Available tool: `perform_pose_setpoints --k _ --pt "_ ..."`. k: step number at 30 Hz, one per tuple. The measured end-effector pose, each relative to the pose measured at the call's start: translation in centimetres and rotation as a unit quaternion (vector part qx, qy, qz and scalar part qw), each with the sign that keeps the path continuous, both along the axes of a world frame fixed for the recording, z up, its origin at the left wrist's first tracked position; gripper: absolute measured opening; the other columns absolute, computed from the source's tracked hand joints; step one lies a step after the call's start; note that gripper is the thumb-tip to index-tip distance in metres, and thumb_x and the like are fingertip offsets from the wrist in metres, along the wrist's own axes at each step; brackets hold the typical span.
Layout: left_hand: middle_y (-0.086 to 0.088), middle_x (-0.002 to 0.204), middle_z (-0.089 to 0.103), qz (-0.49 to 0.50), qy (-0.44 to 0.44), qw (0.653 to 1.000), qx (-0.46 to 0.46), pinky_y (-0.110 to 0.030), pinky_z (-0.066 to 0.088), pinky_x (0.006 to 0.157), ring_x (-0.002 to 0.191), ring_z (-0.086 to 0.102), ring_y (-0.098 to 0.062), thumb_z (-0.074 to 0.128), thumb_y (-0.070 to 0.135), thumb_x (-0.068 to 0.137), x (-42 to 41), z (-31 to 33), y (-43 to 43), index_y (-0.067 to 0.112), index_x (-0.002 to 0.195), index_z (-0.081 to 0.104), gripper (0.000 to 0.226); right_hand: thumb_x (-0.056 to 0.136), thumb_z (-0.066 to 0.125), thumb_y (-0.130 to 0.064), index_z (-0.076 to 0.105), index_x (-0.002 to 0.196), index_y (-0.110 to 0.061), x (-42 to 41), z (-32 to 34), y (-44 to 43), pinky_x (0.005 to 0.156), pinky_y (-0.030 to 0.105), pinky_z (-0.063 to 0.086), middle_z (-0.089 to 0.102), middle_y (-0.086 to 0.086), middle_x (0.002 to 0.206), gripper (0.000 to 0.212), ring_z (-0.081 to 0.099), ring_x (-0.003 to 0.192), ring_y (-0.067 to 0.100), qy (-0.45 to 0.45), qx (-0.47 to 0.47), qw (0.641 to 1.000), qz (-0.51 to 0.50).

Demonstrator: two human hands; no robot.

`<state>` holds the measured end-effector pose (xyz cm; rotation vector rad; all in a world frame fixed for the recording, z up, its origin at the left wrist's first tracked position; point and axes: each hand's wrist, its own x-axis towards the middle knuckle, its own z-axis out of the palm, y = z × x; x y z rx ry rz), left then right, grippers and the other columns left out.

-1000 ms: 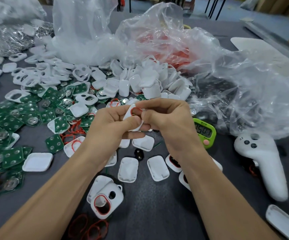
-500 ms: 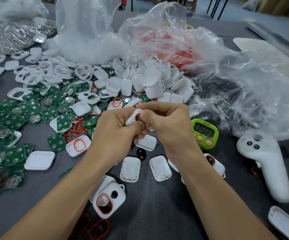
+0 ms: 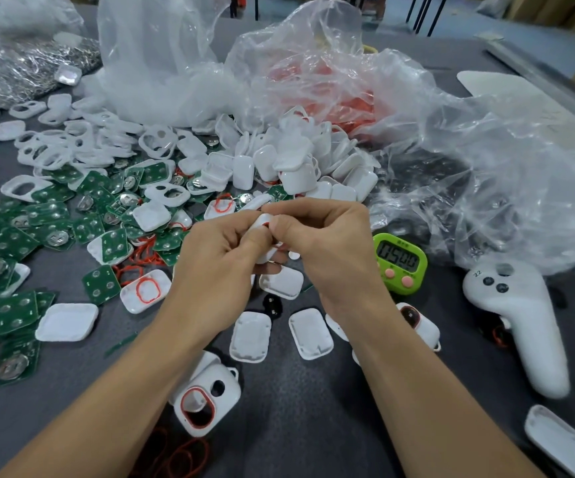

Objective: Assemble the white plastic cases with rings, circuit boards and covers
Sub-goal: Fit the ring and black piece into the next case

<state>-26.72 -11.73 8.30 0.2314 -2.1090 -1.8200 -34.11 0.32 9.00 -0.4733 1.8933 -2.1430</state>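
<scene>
We see the left hand (image 3: 217, 267) and the right hand (image 3: 327, 250) meeting just left of the green timer (image 3: 399, 262), raised above the dark table (image 3: 313, 415). Between them sits a small white case (image 3: 260, 220), with a sliver of red ring (image 3: 268, 224) showing at its edge. The left hand's fingers curl round the case from below and its thumb presses on the top. The right hand's thumb and bent fingers pinch the same case from the other side. The knuckles hide most of the piece, so we cannot tell whether a board is already inside it.

Far to the left of the timer lies a spread of green circuit boards (image 3: 10, 236), many with round metal cells. Beyond the timer and to its left, a heap of white covers (image 3: 299, 160) spills from clear plastic bags (image 3: 162, 63); the bag of red rings (image 3: 334, 98) sits behind the heap. Nearer to us than the timer, under the left forearm, lies a ringed case (image 3: 206, 398), a red ring seated in its opening. Two loose covers (image 3: 250, 336) lie between that case and the timer. Right of the timer rests a white controller (image 3: 520, 315).
</scene>
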Motion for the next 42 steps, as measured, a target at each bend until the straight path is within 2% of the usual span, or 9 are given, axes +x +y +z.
perform_pose_setpoints --k 6,11,17,21,25,28,32,36,42 --pt "-0.016 0.08 0.076 -0.011 -0.028 0.991 0.127 -0.027 0.061 0.062 0.072 0.075 -0.025 0.048 0.009 0.107 -0.4 0.5 0.0 0.013 0.092 0.079 0.035 0.08 0.069 0.004 0.078 0.11 -0.013 -1.4 0.4 1.8 0.09 0.043 0.06 0.076 0.014 0.105 0.035 0.067 0.095 0.03 -0.085 -0.026 0.979 0.183" --pt "-0.013 0.077 0.074 -0.092 -0.035 0.98 0.172 -0.027 0.061 0.063 0.07 0.073 -0.023 0.048 0.011 0.105 0.1 0.8 -1.0 0.013 0.088 0.081 0.037 0.072 0.079 0.0 0.074 0.117 -0.003 -1.7 0.3 2.4 0.08 0.033 0.061 0.076 0.018 0.108 0.045 0.072 0.094 0.028 -0.079 -0.059 0.973 0.209" --pt "-0.018 0.08 0.074 -0.133 -0.034 0.975 0.175 -0.028 0.061 0.067 0.073 0.074 -0.024 0.055 0.027 0.092 0.3 0.9 -1.3 0.005 0.093 0.075 0.03 0.07 0.082 0.002 0.076 0.113 -0.003 -1.6 0.1 2.3 0.076 0.031 0.061 0.077 0.019 0.104 0.044 0.074 0.09 0.027 -0.067 -0.059 0.978 0.189" --pt "-0.015 0.079 0.073 -0.144 -0.043 0.976 0.159 -0.028 0.061 0.065 0.071 0.073 -0.023 0.047 0.015 0.106 0.2 0.5 -1.3 0.0 0.094 0.07 0.029 0.068 0.083 0.004 0.077 0.11 -0.003 -1.5 0.0 2.1 0.072 0.03 0.061 0.078 0.018 0.1 0.042 0.075 0.084 0.025 -0.057 -0.049 0.982 0.173" --pt "-0.013 0.079 0.068 -0.157 -0.029 0.976 0.149 -0.027 0.057 0.063 0.067 0.067 -0.021 0.048 0.015 0.097 0.0 0.5 -0.8 0.001 0.1 0.062 0.02 0.073 0.081 0.007 0.077 0.108 -0.004 -1.4 0.2 1.7 0.068 0.03 0.06 0.079 0.014 0.094 0.037 0.069 0.07 0.021 -0.035 -0.042 0.988 0.141" --pt "-0.015 0.082 0.067 -0.102 -0.02 0.985 0.135 -0.027 0.057 0.064 0.067 0.066 -0.02 0.046 0.0 0.104 -0.4 0.2 -0.3 -0.001 0.11 0.059 0.014 0.076 0.083 0.005 0.082 0.097 -0.015 -1.1 0.2 1.5 0.074 0.031 0.061 0.081 0.002 0.085 0.03 0.075 0.077 0.016 0.074 0.05 0.996 0.016" --pt "-0.01 0.077 0.073 -0.033 -0.031 0.998 0.051 -0.038 0.059 0.07 0.07 0.072 -0.026 0.045 -0.002 0.105 -0.4 -0.5 -0.2 0.026 0.126 0.055 0.037 0.077 0.085 -0.021 0.083 0.092 -0.029 0.0 0.1 1.2 0.072 0.022 0.059 0.076 -0.022 0.079 0.017 0.073 0.075 0.002 0.251 0.196 0.945 -0.076" --pt "-0.009 0.089 0.075 -0.065 -0.041 0.997 0.028 -0.035 0.061 0.072 0.073 0.073 -0.023 0.048 -0.009 0.09 -0.3 -0.6 -0.5 0.045 0.129 0.053 0.066 0.078 0.086 -0.026 0.082 0.102 -0.032 0.1 0.4 1.2 0.067 0.024 0.058 0.075 -0.014 0.072 0.025 0.07 0.066 0.003 0.277 0.255 0.924 -0.073" --pt "-0.002 0.074 0.073 -0.05 -0.051 0.996 -0.045 -0.018 0.053 0.059 0.066 0.071 -0.016 0.048 -0.003 0.098 -0.1 -0.5 -0.2 0.054 0.12 0.046 0.062 0.083 0.078 -0.028 0.082 0.103 -0.029 0.6 0.6 0.9 0.064 0.024 0.056 0.076 -0.013 0.072 0.02 0.07 0.063 0.002 0.302 0.247 0.916 -0.094"
